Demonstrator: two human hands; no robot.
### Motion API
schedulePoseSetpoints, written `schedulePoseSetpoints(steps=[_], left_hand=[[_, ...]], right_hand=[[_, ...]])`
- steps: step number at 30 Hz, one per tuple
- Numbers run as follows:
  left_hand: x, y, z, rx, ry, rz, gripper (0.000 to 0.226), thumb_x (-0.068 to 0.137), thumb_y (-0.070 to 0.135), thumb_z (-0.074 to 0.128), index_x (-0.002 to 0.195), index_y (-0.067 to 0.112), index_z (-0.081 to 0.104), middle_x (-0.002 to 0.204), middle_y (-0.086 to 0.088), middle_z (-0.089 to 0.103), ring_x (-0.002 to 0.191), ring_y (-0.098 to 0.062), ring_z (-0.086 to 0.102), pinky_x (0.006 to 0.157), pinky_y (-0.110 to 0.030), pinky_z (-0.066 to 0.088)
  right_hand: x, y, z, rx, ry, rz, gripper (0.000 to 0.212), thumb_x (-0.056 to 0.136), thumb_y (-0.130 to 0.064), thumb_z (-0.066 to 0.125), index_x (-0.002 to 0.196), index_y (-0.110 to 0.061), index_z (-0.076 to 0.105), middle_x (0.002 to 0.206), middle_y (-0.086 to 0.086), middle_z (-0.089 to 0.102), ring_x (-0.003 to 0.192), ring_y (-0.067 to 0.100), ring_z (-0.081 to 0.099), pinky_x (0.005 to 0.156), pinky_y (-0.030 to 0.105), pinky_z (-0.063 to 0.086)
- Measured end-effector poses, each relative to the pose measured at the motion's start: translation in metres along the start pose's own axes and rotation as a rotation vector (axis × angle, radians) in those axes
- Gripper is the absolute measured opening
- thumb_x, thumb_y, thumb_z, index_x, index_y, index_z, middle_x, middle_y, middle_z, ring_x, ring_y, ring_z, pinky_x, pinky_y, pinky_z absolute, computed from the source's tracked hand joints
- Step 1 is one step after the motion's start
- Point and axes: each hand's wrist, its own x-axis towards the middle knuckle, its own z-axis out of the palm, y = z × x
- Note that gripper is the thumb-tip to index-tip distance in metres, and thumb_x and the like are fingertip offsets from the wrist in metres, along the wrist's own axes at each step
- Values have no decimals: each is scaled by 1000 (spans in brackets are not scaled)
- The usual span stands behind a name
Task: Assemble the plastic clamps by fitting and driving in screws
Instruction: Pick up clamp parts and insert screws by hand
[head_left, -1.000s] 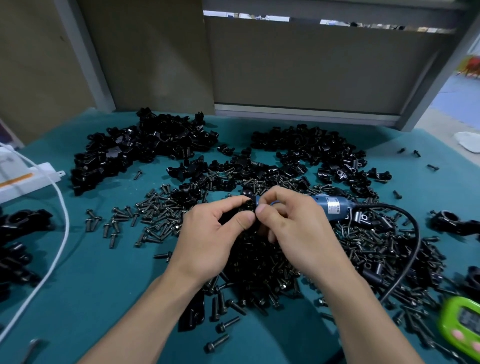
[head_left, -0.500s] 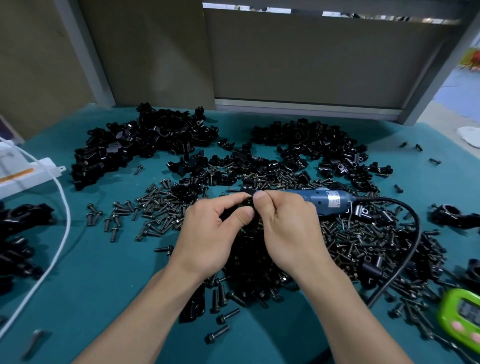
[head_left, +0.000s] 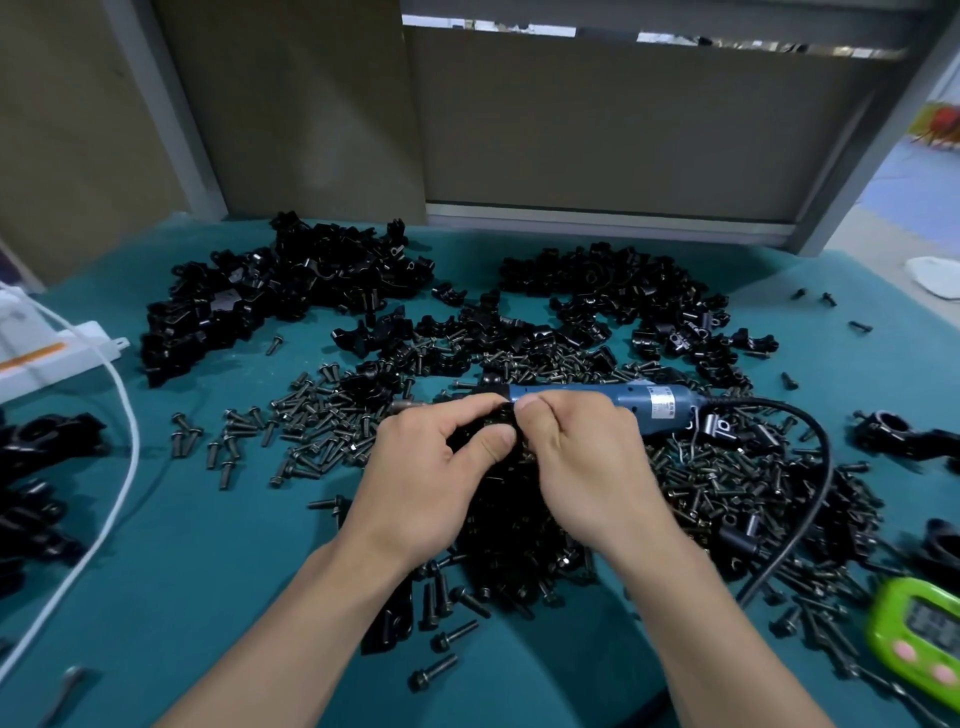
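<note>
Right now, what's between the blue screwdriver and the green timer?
Head view: not bare; loose black screws lie between the blue electric screwdriver and the green timer, and the screwdriver's black cord curves through them.

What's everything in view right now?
mat: one, teal, over the table
clamp parts: many, black, piles at far side, some at both edges
screws: many, dark, strewn mid-table, heaped under the hands
screwdriver: one, blue, lying just beyond the hands
cord: one, black, from screwdriver toward near right
cable: one, white, left
box: one, white, left edge
timer: one, green, near right
held clamp: one, black, between the fingertips
left hand: pinches held clamp
right hand: pinches held clamp
</note>
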Motion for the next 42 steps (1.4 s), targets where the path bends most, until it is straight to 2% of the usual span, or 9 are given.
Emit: schedulePoseSetpoints(steps=[3,8,11,15,19,24,29,32,42], left_hand=[[1,2,-3,19,-2,21,30,95,29,75,106,57,69,85,50,64,77,5,66,74,1,44],[0,3,-2,14,-32,-33,28,96,32,73,121,45,71,76,32,72,61,-7,65,59,-11,50],[-1,4,1,-31,-2,-79,26,96,30,73,119,43,73,79,26,75,61,-4,70,57,-11,49],[0,3,-2,-221,64,-276,24,102,21,65,103,43,76,86,12,78,63,-14,71,56,-20,54],[2,14,-3,-528,44,-474,28,106,21,56,93,30,79,93,-7,75,60,-16,65,48,-24,52],[0,20,3,-727,-14,-618,24,104,28,58,116,11,71,114,-17,68,56,-12,59,42,-21,44],[1,23,-3,-774,-117,-533,36,73,27,78,106,14,79,91,0,74,58,-7,53,42,-14,40],[2,21,-4,-767,-140,-532,46,73,20,77,116,8,71,90,-1,76,57,-7,52,41,-13,38],[5,22,-8,-776,-156,-545,46,78,24,72,120,6,69,102,-15,79,72,-13,72,55,-20,57]], right_hand=[[-1,-1,0,76,-51,52,49,106,-40,47,63,-19,57,52,-7,62,48,7,50,50,22,40],[1,-2,1,52,-11,56,59,105,-39,52,50,-20,44,40,-11,42,41,8,40,43,19,32],[4,-3,-13,0,15,89,58,106,-52,43,61,-18,58,52,-6,62,43,8,52,47,23,44],[7,22,-67,-269,-21,223,34,102,-28,57,71,-20,68,64,-1,70,48,13,55,46,24,45],[-8,40,-87,-522,-190,321,33,94,-8,59,77,-33,72,85,-2,74,65,12,65,58,22,50],[-19,43,-83,-637,-190,255,34,90,2,56,95,-23,78,86,5,74,72,18,66,70,34,60],[-15,44,-80,-710,-234,200,7,92,-15,69,96,-15,75,82,4,73,75,21,68,71,35,60],[-10,40,-76,-735,-281,206,15,92,-27,75,92,-13,69,79,3,70,73,20,67,70,35,61],[-5,28,-68,-808,-296,216,11,92,-5,63,96,-14,66,87,7,68,77,24,67,74,40,63]])
